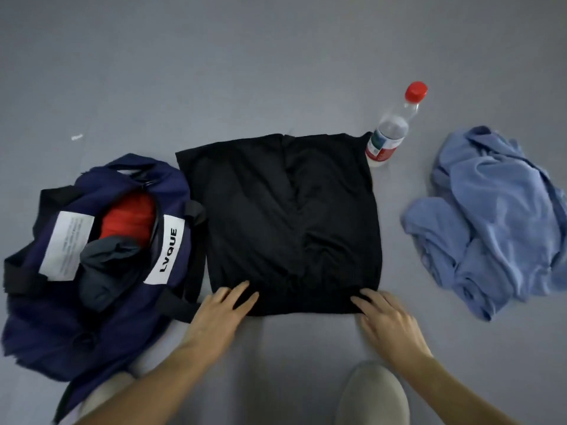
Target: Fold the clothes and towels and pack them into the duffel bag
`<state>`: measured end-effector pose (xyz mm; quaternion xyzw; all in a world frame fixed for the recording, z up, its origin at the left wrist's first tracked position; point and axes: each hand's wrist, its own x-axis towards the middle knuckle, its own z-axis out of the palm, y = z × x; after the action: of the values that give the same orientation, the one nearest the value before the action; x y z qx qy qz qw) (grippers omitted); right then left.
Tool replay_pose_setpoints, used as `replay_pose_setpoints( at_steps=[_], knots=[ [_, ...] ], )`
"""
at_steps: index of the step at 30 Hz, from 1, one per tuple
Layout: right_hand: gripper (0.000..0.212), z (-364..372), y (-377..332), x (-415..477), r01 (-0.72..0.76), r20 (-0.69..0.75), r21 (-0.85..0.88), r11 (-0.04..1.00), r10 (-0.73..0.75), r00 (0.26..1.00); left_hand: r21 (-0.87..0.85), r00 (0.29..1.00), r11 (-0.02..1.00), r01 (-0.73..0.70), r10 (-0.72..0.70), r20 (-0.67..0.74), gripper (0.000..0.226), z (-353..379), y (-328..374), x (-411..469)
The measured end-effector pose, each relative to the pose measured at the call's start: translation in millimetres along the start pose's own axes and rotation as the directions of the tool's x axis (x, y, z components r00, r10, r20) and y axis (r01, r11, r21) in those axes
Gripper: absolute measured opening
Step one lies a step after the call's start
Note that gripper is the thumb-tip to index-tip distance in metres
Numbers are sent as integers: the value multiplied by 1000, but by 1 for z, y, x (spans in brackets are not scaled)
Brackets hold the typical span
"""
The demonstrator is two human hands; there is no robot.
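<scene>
1. Black garment [285,222] is laid flat on the floor [214,72], just beside the open duffel bag [92,240]. Its near edge is pressed by the left hand [221,311] and right hand [386,320], fingers extended, nothing clasped.
2. The near hem is best pinched at both corners and carried evenly to the far edge (creases smoothed first).
3. Floor noted as grey and matte. A crumpled blue cloth [491,216] lies apart at right, and a bottle [392,130] stands at the garment's far corner.
</scene>
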<state>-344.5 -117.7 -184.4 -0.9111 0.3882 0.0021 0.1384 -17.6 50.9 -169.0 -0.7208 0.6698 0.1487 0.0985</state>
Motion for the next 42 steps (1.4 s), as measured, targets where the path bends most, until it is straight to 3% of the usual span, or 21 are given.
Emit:
replay_pose_setpoints(
  at_steps=[3,6,9,14,19,23,27,29,33,36,38,42],
  knots=[
    [39,9,-3,-26,13,1,40,999,-14,1000,-56,999,998,26,-24,29,101,13,4,-21],
    [34,13,-1,-41,51,49,99,994,-56,997,-109,998,994,-1,7,58,66,22,1,-36],
    [39,6,-1,-34,78,71,207,975,-94,993,-106,999,994,23,-20,29,62,21,1,-40],
    [45,-26,15,50,-144,-95,327,934,185,978,-169,980,986,6,-40,-197,51,-6,37,13],
    [53,-33,56,174,-282,-25,224,933,295,955,-302,986,953,34,-82,-148,52,-31,123,94],
    [54,-32,70,233,-376,75,166,911,369,926,-329,999,944,30,-34,-6,76,-24,192,118],
    [52,-21,62,235,-277,151,66,959,265,952,-400,986,908,123,-65,155,105,-11,216,115],
    [51,-19,60,231,-242,157,48,969,232,960,-410,981,901,141,-69,184,113,-8,218,111],
    [52,-31,59,237,-322,163,154,934,297,941,-427,980,891,151,-80,180,121,-6,223,100],
    [53,-46,48,241,-344,144,302,889,314,938,-538,952,807,244,-93,292,128,-23,215,97],
    [53,-57,31,244,-358,128,388,849,335,933,-650,965,714,260,-163,207,108,-30,207,85],
    [50,-76,-37,270,-330,97,519,788,329,939,-827,851,293,479,-385,357,86,-59,168,51]
  ],
)
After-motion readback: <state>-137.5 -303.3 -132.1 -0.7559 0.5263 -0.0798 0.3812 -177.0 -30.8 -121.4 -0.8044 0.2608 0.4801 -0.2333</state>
